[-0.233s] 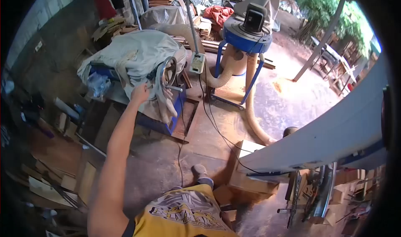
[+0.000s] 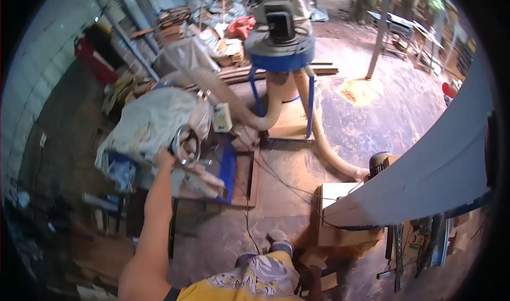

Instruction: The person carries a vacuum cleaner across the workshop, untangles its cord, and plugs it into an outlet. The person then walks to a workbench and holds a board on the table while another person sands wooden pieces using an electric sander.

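Note:
My left arm is stretched forward, and my left hand (image 2: 165, 158) is at the left rim of a metal handwheel (image 2: 186, 145). Its fingers are blurred and partly turned away, so their grip on the rim cannot be made out. The handwheel, with a short crank handle sticking out to the right, sits on a machine with a blue base (image 2: 227, 171). A pale cloth cover (image 2: 154, 115) drapes over most of that machine and hangs in folds below my hand. My right hand is not visible.
A blue-framed dust collector (image 2: 281, 59) stands beyond, with ribbed hoses (image 2: 326, 155) running along the floor. A large grey machine panel (image 2: 414, 179) leans in from the right. Black cables (image 2: 248, 224) cross the floor near my feet. A switch box (image 2: 222, 118) hangs beside the cover.
My left hand has moved from over the cloth to the handwheel's rim. The view has shifted, so the covered machine sits lower and further left.

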A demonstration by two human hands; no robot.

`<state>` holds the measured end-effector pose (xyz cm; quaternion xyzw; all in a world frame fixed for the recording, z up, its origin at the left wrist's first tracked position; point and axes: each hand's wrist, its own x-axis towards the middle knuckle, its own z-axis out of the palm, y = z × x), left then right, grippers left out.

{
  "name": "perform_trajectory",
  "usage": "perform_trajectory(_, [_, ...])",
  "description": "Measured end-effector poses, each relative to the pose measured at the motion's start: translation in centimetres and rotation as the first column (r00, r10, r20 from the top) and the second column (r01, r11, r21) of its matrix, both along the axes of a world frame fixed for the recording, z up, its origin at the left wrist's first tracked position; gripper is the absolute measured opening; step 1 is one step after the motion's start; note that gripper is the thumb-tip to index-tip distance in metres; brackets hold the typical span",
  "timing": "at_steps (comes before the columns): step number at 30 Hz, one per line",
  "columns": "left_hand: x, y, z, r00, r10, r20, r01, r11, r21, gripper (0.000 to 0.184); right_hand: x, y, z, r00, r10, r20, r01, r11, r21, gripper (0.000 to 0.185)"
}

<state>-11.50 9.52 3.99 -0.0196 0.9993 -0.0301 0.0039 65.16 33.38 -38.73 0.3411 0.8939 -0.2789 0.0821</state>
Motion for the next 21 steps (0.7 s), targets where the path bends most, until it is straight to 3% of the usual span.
perform_trajectory(1, [1.3,1.7,1.3,0.994,0.100,-0.042,-0.101,0.994,-0.031,0.067,-1.8,1.7,0.0,0.984,-0.113,-0.137,0.116,0.993,0.008,0.033])
perform_trajectory(2, [0.7,1.9,2.1,0.994,0.105,-0.034,-0.106,0.993,-0.054,0.067,-3.5,2.8,0.7,0.990,0.081,-0.116,-0.067,0.990,0.124,0.030])
perform_trajectory(3, [-0.3,1.3,3.1,0.995,-0.060,0.078,0.070,0.988,-0.134,0.064,-5.9,4.4,1.5,0.956,0.284,-0.077,-0.260,0.939,0.225,0.027])
perform_trajectory(4, [-1.2,0.7,4.3,0.957,-0.207,0.202,0.244,0.952,-0.182,0.060,-9.6,5.4,6.3,0.959,-0.229,-0.168,0.178,0.946,-0.272,0.024])
perform_trajectory(5, [-1.1,0.7,5.7,0.947,-0.317,0.059,0.322,0.927,-0.191,0.054,-13.5,6.1,11.8,0.745,-0.667,0.013,0.494,0.539,-0.682,0.022])
perform_trajectory(6, [-1.0,1.4,7.6,0.904,-0.419,-0.088,0.394,0.894,-0.215,0.047,-15.6,7.1,11.0,0.757,-0.642,0.123,0.507,0.458,-0.730,0.022])
perform_trajectory(7, [-0.9,2.2,9.5,0.854,-0.503,-0.131,0.465,0.852,-0.240,0.042,-17.0,8.4,9.4,0.766,-0.599,0.234,0.529,0.379,-0.760,0.022])
perform_trajectory(9, [0.1,5.2,13.4,0.793,-0.579,-0.192,0.518,0.805,-0.289,0.033,-20.9,11.4,8.2,0.950,-0.285,0.123,0.303,0.758,-0.577,0.030])
perform_trajectory(10, [-0.5,5.8,13.8,0.784,-0.591,-0.190,0.541,0.801,-0.256,0.033,-23.0,13.2,6.6,0.988,-0.104,0.111,0.142,0.886,-0.441,0.039])
perform_trajectory(11, [0.5,7.5,15.0,0.810,-0.553,-0.196,0.530,0.833,-0.160,0.029,-26.0,14.3,7.3,0.993,-0.028,0.114,0.070,0.919,-0.387,0.031])
perform_trajectory(12, [-1.5,7.3,13.2,0.772,-0.585,-0.249,0.566,0.811,-0.148,0.028,-29.2,15.4,8.7,0.993,0.093,0.075,-0.058,0.925,-0.376,0.033])
perform_trajectory(13, [-1.6,8.4,12.6,0.764,-0.584,-0.273,0.576,0.809,-0.119,0.024,-33.0,15.1,11.0,0.992,0.057,0.110,-0.019,0.948,-0.317,0.033])
perform_trajectory(14, [-1.3,10.5,12.5,0.831,-0.517,-0.206,0.517,0.854,-0.059,0.023,-36.4,14.5,13.4,1.000,0.022,0.006,-0.019,0.955,-0.295,0.033])
perform_trajectory(15, [-3.2,10.5,9.2,0.779,-0.514,-0.360,0.564,0.825,0.043,0.022,-40.3,13.5,14.8,0.996,0.083,-0.028,-0.087,0.955,-0.283,0.035])
perform_trajectory(17, [-0.7,12.5,8.7,0.778,-0.471,-0.416,0.576,0.800,0.170,0.025,-47.9,10.0,18.5,0.979,0.129,-0.160,-0.180,0.914,-0.365,0.041])
perform_trajectory(18, [0.3,13.3,8.2,0.846,-0.436,-0.306,0.458,0.889,0.002,0.029,-50.6,7.7,19.7,0.903,0.150,-0.402,-0.280,0.916,-0.286,0.044])
perform_trajectory(19, [1.0,12.3,7.4,0.864,-0.414,-0.287,0.416,0.908,-0.059,0.028,-52.9,5.0,20.7,0.771,0.154,-0.618,-0.345,0.916,-0.203,0.046])
perform_trajectory(21, [2.5,10.9,5.7,0.882,-0.384,-0.272,0.370,0.923,-0.103,0.027,-54.9,1.2,30.8,0.785,0.231,-0.575,-0.479,0.814,-0.328,0.049])
